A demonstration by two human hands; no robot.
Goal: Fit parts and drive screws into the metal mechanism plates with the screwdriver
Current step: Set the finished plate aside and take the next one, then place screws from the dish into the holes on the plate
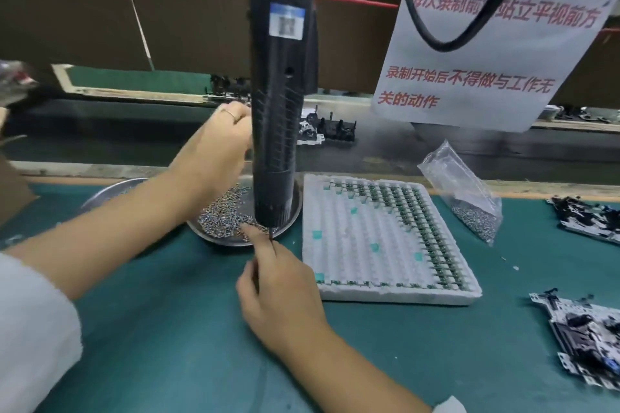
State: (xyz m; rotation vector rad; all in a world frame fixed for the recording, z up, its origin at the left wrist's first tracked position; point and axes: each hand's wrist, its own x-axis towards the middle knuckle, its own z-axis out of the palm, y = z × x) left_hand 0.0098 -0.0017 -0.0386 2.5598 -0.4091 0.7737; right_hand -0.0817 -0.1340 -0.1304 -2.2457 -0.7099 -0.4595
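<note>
A screw is being picked up on the driver tip at the shallow round metal dish of small silver screws (pixel 231 214).

The tall black electric screwdriver (pixel 280 94) is gripped around its body by the left hand (pixel 218 144), its bit lowered to the dish's near edge. The right hand (pixel 281 288) is curled, forefinger extended beside the bit among the screws; whether anything is pinched cannot be told. The white-and-black metal mechanism plates (pixel 583 339) lie well apart at the right on the green mat (pixel 167 329), beyond the white compartmented tray of small green parts (pixel 385 238). Next, the loaded driver would probably need carrying over to a plate hole and holding upright.
</note>
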